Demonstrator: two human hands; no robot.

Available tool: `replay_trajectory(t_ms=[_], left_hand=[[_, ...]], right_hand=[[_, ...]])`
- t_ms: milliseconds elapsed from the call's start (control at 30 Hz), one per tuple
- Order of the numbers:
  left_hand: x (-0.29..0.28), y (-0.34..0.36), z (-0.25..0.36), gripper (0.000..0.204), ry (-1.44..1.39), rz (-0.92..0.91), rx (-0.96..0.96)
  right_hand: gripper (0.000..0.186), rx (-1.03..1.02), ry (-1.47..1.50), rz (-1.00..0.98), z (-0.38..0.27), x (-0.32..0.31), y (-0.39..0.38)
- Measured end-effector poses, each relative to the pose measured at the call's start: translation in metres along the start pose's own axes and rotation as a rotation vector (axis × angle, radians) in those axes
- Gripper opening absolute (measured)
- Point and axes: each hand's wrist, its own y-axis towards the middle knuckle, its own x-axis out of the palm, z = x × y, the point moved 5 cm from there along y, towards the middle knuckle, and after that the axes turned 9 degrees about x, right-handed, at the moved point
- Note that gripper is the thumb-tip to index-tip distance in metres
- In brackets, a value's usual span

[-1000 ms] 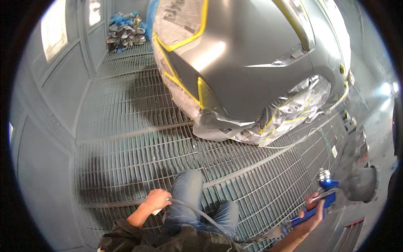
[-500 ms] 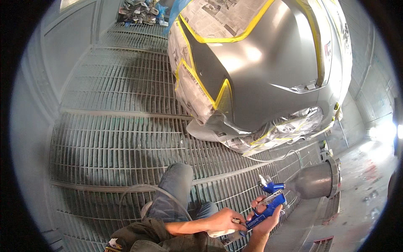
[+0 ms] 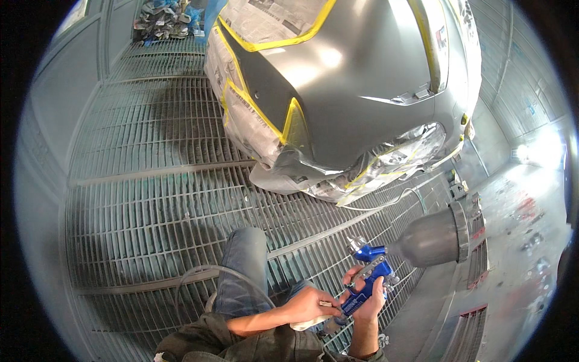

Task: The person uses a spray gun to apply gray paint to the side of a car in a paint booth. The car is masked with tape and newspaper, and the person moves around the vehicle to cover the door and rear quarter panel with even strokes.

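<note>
My right hand (image 3: 369,297) is closed round the grip of a blue spray gun (image 3: 360,300) with a metal trigger and silver nozzle. A large dark grey cup (image 3: 429,238) is attached to the gun and lies nearly sideways to the right. My left hand (image 3: 309,306) has its fingers pinched together beside the lower end of the grip. A small pale bit shows at its fingertips, and something whitish (image 3: 306,324) shows below it; I cannot make out what either is. Below the grip there is a metal fitting (image 3: 333,327), partly hidden.
Ahead stands a grey car body (image 3: 356,96), masked with newspaper (image 3: 274,21), yellow tape and plastic film. A hose (image 3: 226,271) loops over my left leg; another hose (image 3: 392,205) lies near the car. Metal grating (image 3: 145,211) forms the floor. Crumpled waste (image 3: 166,24) is piled far left.
The car has shifted left and up in the picture as the view turned. The gun and both hands sit slightly further left and higher, with the same hold.
</note>
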Motion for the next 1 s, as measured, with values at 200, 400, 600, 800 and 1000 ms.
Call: replay_trajectory(t_ms=[200,400,600,800,1000], left_hand=[[0.015,0.001,0.001,0.027,-0.019,-0.07,-0.121],[0.018,-0.006,-0.018,0.023,-0.01,-0.002,-0.164],[0.027,-0.004,-0.032,0.021,0.015,-0.012,-0.178],[0.03,0.002,-0.017,0.02,0.136,-0.083,-0.189],[0.031,0.002,-0.026,0.022,0.106,-0.107,-0.174]], right_hand=[[0.053,0.062,-0.048,0.104,0.007,-0.029,-0.011],[0.038,0.126,-0.023,0.018,0.01,-0.024,-0.005],[0.043,0.128,-0.022,-0.038,0.018,-0.038,-0.005],[0.069,0.135,0.03,-0.134,0.008,-0.034,-0.002],[0.076,0.147,0.08,-0.192,0.013,-0.042,-0.001]])
